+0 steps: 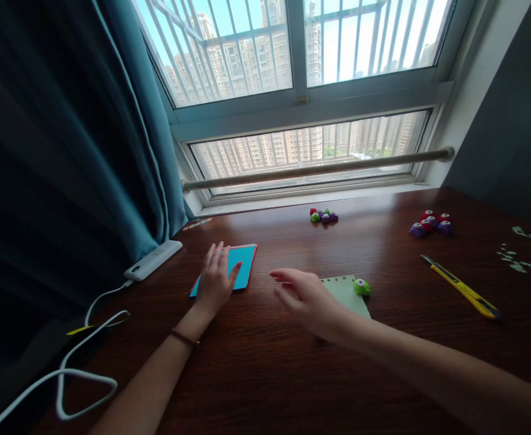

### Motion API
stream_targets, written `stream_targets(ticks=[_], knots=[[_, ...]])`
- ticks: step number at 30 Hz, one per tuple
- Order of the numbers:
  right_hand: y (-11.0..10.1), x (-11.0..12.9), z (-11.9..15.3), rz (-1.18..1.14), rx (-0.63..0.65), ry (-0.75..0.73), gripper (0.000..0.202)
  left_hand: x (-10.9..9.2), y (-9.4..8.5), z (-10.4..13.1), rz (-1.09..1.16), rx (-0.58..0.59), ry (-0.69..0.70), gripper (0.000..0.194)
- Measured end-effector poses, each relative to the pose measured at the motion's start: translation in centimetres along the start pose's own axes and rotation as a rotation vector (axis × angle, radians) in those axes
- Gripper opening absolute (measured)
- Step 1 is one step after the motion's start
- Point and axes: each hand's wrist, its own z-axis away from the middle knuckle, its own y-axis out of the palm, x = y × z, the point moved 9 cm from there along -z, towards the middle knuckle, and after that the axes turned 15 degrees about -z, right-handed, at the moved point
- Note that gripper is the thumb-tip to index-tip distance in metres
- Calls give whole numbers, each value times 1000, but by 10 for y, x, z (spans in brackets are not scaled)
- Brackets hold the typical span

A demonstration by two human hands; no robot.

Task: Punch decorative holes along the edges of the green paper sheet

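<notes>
My left hand (216, 279) lies flat, fingers spread, on a small stack of coloured paper with a blue sheet (244, 266) on top and red edges showing beneath. To its right, my right hand (302, 296) hovers over the table with fingers apart and nothing visible in them. Partly hidden under that hand and wrist is a pale green sheet (349, 293) with a row of holes along its top edge. A bright green toy with one big eye (362, 287) sits on the sheet's right edge.
A yellow utility knife (464, 287), blade out, lies at the right. Small one-eyed toys stand in a back cluster (324, 215) and a right cluster (432, 223). Pale paper scraps (523, 264) lie far right. A white power strip (153, 260) with a cable borders the left curtain (151, 181).
</notes>
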Motion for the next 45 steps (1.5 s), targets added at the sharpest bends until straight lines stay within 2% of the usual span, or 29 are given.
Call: stream_targets(ticks=[3, 6, 8, 11, 15, 19, 23, 29, 45], knots=[[-76, -5, 32, 150, -114, -65, 24, -66, -14, 11, 35, 32, 262, 44], [-139, -37, 49, 256, -199, 7, 20, -132, -26, 29, 91, 97, 519, 36], [-152, -59, 55, 318, -98, 54, 19, -167, -31, 37, 123, 165, 613, 33], [-147, -78, 62, 344, 72, 78, 32, -208, -34, 41, 191, 254, 701, 36], [-147, -83, 67, 329, 60, 104, 23, -241, -20, 42, 226, 374, 798, 46], [-153, -84, 69, 316, 29, 128, 20, -246, -2, 48, 236, 461, 807, 49], [-154, -83, 71, 288, 40, 136, 26, -242, 3, 51, 270, 480, 776, 49], [-153, -89, 70, 232, 21, 157, 27, -240, 6, 52, 282, 522, 766, 50], [-150, -93, 70, 218, -21, 160, 25, -240, 7, 51, 280, 506, 760, 50]])
